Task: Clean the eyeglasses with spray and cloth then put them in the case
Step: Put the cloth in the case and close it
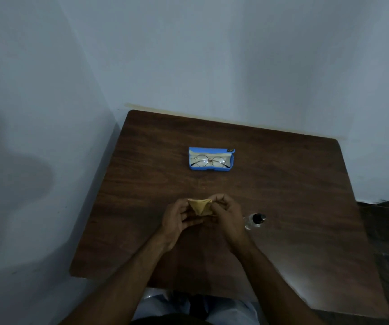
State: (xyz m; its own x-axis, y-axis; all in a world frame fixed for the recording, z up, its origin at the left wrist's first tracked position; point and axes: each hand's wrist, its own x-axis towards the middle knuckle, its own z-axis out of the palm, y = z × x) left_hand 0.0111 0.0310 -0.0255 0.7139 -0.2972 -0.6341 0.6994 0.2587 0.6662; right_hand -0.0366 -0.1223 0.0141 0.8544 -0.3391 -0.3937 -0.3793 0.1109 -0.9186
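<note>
filling most of the view, a dark wood table [282, 195] sits in a corner of pale walls. toward its far side lies a blue case [211, 159], open, with round thin-rimmed eyeglasses [209, 161] lying inside it on a pale lining. nearer, the left hand [177, 219] and right hand [226, 216] meet above the tabletop, fingers of both pinching a small folded tan cloth [200, 207] between them. just right of the right hand stands a clear spray bottle [255, 220] with a dark cap.
</note>
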